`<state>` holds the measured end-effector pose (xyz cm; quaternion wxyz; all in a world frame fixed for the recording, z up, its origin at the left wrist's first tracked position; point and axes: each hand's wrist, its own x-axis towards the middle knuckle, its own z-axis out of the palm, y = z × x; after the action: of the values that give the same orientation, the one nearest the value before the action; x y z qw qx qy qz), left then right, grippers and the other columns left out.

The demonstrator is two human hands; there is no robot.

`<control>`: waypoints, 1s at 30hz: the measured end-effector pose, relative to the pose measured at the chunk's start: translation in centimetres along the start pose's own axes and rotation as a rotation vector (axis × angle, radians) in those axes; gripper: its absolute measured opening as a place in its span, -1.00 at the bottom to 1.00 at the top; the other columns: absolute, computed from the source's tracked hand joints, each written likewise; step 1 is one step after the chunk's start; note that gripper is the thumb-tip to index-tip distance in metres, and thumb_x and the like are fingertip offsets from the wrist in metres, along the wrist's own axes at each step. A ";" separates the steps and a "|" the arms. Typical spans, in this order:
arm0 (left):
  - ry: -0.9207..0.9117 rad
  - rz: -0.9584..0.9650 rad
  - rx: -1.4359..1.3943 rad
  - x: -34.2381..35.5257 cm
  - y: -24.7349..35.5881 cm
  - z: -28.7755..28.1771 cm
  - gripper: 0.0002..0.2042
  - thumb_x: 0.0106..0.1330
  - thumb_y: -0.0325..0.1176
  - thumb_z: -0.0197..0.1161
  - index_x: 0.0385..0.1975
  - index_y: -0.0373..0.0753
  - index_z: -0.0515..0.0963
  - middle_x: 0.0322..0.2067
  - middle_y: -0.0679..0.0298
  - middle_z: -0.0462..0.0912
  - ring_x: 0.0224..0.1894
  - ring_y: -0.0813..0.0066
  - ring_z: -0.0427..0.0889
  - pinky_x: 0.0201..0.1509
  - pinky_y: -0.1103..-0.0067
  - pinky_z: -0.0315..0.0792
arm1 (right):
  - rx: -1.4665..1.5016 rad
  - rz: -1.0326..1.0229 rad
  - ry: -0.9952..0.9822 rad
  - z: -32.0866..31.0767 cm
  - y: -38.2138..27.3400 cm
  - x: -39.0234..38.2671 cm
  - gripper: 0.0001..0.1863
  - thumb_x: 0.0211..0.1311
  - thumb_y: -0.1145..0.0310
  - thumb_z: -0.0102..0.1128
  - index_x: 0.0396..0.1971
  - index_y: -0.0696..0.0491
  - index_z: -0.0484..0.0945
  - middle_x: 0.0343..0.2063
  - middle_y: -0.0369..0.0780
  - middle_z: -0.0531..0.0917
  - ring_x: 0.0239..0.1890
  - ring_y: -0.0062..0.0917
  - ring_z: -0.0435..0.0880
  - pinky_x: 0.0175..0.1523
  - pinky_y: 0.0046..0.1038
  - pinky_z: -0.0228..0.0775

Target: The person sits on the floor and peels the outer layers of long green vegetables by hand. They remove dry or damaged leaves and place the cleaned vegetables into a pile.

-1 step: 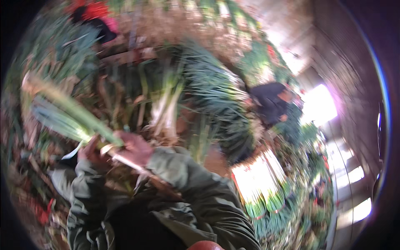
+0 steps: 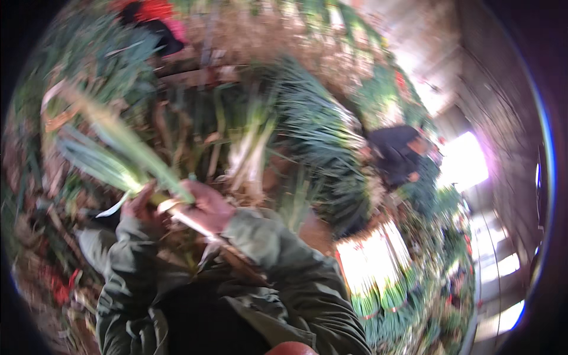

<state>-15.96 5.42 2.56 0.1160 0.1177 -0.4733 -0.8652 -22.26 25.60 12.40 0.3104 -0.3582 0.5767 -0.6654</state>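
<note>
Long green-and-white leek stalk being gripped near pale base by both hands, right hand and left hand closed around it; blurred heap of bundled leeks lying beyond stalk; no change discernible.

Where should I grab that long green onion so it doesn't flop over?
Probably grab the green onion low on its pale, firm stalk, where the left hand and right hand already wrap it. Come from the side nearest the person's body, since the soft green leaves fan up and away to the left and would likely bend. The picture is blurry, so the exact finger placement can't be seen.
</note>
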 end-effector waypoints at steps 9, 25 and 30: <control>0.168 -0.118 -0.254 -0.9 2.6 4.8 -0.81 0.26 -0.31 0.42 -0.24 -0.20 0.57 -0.48 0.32 0.64 -0.57 0.50 0.59 -0.56 0.58 0.38 | -0.070 -0.243 0.137 -1.7 1.6 -3.5 -0.76 0.54 0.34 0.00 -0.03 0.19 0.50 -0.19 -0.17 0.67 -0.07 -0.50 0.67 0.14 -0.34 0.53; 0.362 0.035 -0.311 2.6 3.5 0.5 -0.78 0.26 -0.33 0.45 -0.29 -0.27 0.53 -0.49 0.28 0.60 -0.65 0.58 0.45 -0.63 0.64 0.32 | 0.194 -0.035 0.104 -5.6 -5.3 -11.2 -0.81 0.42 0.28 0.21 -0.34 0.02 0.43 -0.71 -0.37 0.40 -0.71 -0.68 0.32 -0.54 -0.53 0.11; 0.087 0.323 0.258 3.4 2.0 -0.3 -0.80 0.29 -0.31 0.42 -0.25 -0.25 0.57 -0.51 0.28 0.59 -0.64 0.58 0.48 -0.61 0.62 0.34 | -0.818 0.052 0.191 -3.3 -5.5 -7.6 -0.85 0.23 0.36 0.40 -0.35 0.10 0.64 -0.55 -0.33 0.68 -0.49 -0.72 0.64 -0.44 -0.55 0.46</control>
<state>-18.85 3.04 3.76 0.2573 0.0917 -0.5875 -0.7617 -20.82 34.44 16.73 0.1043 -0.3740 0.8283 -0.4040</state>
